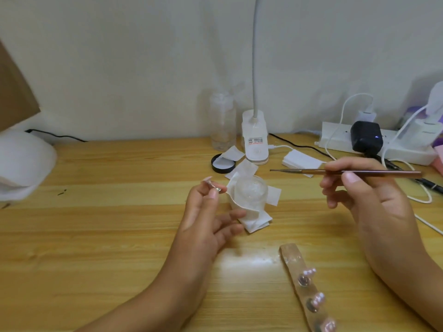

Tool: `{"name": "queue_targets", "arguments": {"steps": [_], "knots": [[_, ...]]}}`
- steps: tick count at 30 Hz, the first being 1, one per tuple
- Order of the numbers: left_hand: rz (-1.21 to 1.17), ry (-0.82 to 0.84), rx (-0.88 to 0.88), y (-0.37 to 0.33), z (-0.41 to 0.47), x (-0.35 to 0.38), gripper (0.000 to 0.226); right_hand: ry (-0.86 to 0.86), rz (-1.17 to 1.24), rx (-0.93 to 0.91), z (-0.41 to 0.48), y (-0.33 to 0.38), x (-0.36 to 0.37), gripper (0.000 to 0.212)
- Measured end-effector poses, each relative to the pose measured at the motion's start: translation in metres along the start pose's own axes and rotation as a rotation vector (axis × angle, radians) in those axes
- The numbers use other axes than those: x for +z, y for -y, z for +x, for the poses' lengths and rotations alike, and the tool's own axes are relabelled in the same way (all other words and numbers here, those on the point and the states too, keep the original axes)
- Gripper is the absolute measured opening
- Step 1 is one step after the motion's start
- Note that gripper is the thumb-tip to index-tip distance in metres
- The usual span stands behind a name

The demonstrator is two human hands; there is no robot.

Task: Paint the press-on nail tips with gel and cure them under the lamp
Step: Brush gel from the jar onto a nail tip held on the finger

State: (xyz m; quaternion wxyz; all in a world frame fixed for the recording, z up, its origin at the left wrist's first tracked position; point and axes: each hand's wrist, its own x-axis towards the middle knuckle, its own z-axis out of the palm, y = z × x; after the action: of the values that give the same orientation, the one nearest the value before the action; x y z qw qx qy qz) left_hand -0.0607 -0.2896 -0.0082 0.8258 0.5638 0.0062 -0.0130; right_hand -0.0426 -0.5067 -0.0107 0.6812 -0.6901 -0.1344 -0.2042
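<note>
Wooden table (96, 236), white wall (119, 56) — left hand (206, 226) pinches nail tip (208, 180), right hand (374, 200) grips brush (311, 172).

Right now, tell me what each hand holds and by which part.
Left hand pinches a nail tip by its shiny base; right hand grips the brush mid-handle.

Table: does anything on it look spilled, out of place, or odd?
A whitish patch lies on the table beside the top end of the nail strip; spill or lamp glare, I cannot tell. A black lid lies loose behind the paper-wrapped jar.
</note>
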Motion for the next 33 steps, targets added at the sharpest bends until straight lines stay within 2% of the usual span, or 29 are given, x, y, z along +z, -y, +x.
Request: {"name": "queue_targets", "arguments": {"steps": [4,9,16,25,29,33], "knots": [[-0.048,0.102,-0.064,-0.003,0.002,-0.001,0.019,0.06,-0.04,-0.036,-0.006,0.005,0.004,0.02],[-0.018,0.226,-0.113,-0.002,0.004,-0.004,0.015,0.097,-0.068,-0.025,-0.008,0.011,0.006,0.025],[0.085,0.335,-0.054,0.004,0.003,-0.006,0.018,0.153,-0.099,-0.087,-0.009,0.008,0.004,0.015],[0.112,0.36,0.004,0.004,-0.001,-0.001,0.02,0.299,-0.313,-0.2,-0.011,0.006,0.008,0.022],[0.086,0.354,-0.016,0.004,0.0,-0.002,0.018,0.307,-0.299,-0.166,-0.01,0.005,0.007,0.02],[0.018,0.321,-0.08,0.004,0.004,-0.006,0.017,0.245,-0.187,-0.163,-0.009,0.005,0.004,0.02]]}}
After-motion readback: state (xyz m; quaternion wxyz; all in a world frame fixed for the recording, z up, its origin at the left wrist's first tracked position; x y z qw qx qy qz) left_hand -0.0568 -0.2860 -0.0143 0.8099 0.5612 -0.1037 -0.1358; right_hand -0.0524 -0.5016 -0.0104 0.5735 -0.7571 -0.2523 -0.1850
